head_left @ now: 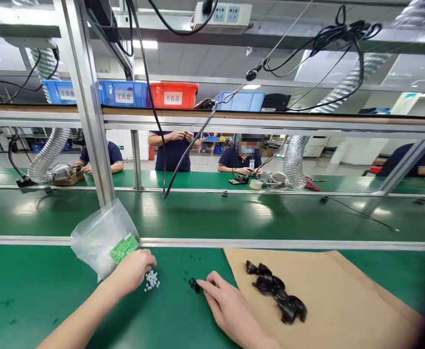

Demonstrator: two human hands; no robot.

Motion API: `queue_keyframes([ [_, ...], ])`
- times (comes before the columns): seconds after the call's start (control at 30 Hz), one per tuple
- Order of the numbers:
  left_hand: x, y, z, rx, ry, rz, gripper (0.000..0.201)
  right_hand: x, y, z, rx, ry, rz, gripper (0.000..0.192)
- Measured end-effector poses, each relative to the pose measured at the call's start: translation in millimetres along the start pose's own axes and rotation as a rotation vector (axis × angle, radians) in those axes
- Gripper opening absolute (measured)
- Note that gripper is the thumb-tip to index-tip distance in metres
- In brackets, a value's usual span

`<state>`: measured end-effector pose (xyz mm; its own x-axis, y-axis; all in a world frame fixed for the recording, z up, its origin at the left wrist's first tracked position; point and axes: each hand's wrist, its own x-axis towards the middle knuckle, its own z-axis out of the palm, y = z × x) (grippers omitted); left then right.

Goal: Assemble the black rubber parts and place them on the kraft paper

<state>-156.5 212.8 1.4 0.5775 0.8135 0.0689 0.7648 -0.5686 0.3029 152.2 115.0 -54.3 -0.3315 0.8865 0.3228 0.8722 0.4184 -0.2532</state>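
Head view. Two bare hands are over the green mat (34, 291) of the near bench. The left hand (134, 269) is loosely curled, palm down, its fingertips touching one small heap of white pellets (152, 280); it grips nothing that can be seen. The pellets are too small to count. Just behind this hand stands one clear plastic bag (101, 237) bearing one green label (124, 248), leaning against an aluminium post (89, 121).

The right hand (230, 308) lies flat with fingers extended, the index fingertip touching one small black part (195, 285) on the mat; the part is not grasped. A few black specks lie near it.

To the right, one sheet of brown cardboard (343, 300) carries a row of black plastic pieces (276, 291), overlapping; roughly five, exact count not determinable.

Beyond the two belt lanes, three people in dark blue shirts work at the far bench, and a fourth dark sleeve shows at the right edge. On the upper shelf: three blue bins (123, 93) and one red bin (174, 94). One power strip (222, 17) hangs overhead. Two flexible silver ducts (48, 152) descend to the far bench.
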Motion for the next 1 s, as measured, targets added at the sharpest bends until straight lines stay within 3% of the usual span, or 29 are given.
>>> queue_keyframes([
  [0.3, 4, -2, 10.1, 0.022, -0.032, 0.011, 0.027, 9, 7, 8, 0.068, 0.012, 0.024, 0.034],
  [0.8, 6, 14, 23.2, 0.114, 0.048, -0.074, 0.020, 13, -4, 5, 0.077, 0.029, 0.129, 0.019],
  [0.9, 1, 26, 19.8, 0.124, 0.085, -0.055, 0.023, 11, -2, 5, 0.001, 0.035, 0.124, 0.023],
  [1.0, -9, 52, 24.2, 0.103, 0.125, -0.018, 0.027, 9, -1, 2, -0.017, 0.027, 0.120, 0.024],
])
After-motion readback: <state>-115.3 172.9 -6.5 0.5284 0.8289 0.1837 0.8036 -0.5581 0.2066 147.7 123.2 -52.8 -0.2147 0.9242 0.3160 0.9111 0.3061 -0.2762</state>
